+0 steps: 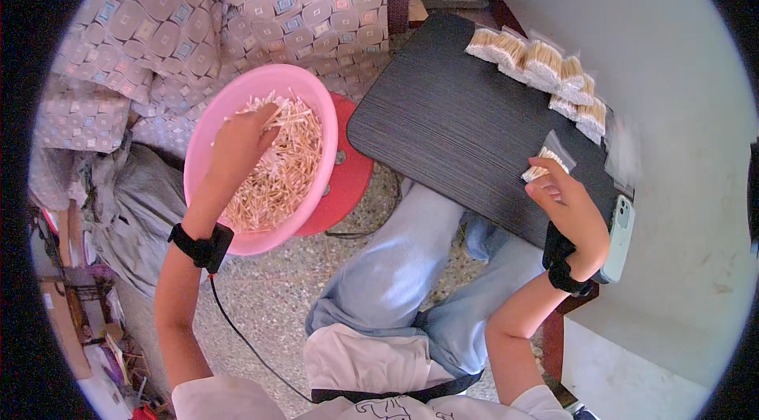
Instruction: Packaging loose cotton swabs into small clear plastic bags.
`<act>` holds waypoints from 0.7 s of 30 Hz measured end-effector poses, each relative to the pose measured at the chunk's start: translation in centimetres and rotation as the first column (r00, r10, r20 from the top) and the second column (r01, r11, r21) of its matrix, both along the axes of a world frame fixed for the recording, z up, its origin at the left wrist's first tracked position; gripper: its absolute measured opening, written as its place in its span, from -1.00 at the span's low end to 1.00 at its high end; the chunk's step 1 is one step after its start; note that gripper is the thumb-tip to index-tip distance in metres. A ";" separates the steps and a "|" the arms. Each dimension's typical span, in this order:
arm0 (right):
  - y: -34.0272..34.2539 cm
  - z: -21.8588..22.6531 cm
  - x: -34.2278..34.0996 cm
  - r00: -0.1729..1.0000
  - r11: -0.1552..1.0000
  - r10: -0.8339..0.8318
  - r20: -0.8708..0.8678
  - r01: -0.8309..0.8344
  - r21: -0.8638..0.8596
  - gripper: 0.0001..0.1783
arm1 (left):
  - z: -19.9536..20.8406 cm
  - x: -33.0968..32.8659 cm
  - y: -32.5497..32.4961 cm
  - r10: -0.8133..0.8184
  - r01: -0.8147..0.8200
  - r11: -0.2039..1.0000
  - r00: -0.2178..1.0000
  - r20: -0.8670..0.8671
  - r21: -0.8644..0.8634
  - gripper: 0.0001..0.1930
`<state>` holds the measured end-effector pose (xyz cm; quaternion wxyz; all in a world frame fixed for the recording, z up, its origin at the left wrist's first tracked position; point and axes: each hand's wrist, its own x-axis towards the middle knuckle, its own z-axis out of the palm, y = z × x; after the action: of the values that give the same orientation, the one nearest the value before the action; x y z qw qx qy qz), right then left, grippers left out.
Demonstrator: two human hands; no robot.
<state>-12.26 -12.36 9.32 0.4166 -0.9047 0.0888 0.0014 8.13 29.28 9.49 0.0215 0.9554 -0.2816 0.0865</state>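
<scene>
My left hand point(247, 138) reaches into a pink basin point(324, 104) heaped with loose cotton swabs point(288, 175). Its fingers are curled and close on some swabs near the top of the heap; the fingertips are partly hidden among them. Over the right side of a black table, my right hand point(565, 194) pinches a small clear plastic bag point(563, 147) partly filled with cotton swabs, whose white tips show beside the fingers. The bag's upper end stands clear of the hand.
Several filled bags of swabs point(543, 62) line the far right edge of the black table point(451, 104). Flat clear bags point(624, 153) lie at its right edge, near a pale green phone point(619, 242). A red stool point(352, 171) supports the basin. Patterned fabric point(292, 1) hangs behind; a wall stands right.
</scene>
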 end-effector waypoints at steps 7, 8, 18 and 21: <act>0.1 0.3 -0.3 1.000 0.999 -0.012 0.004 0.012 0.050 -0.58 | 2.4 0.8 -3.9 -0.194 0.201 0.976 0.977 0.090 -0.079 -0.67; 0.2 0.3 -0.3 1.000 0.999 -0.008 0.014 0.008 0.054 -0.58 | 2.7 0.9 -4.8 -0.206 0.218 0.971 0.972 0.109 -0.103 -0.69; -0.8 0.2 -1.6 0.996 0.997 -0.056 0.069 0.053 0.053 -0.60 | -0.1 0.4 -20.2 -0.337 0.329 0.907 0.941 0.015 -0.265 -0.76; -1.4 0.0 -2.2 0.992 0.994 -0.101 0.076 0.097 0.048 -0.60 | -1.8 -0.2 -24.1 -0.350 0.335 0.905 0.937 -0.011 -0.262 -0.77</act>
<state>-14.48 -13.76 9.36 0.4390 -0.8893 0.1171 -0.0527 7.98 5.17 7.69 0.1678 0.8823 -0.4307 0.0893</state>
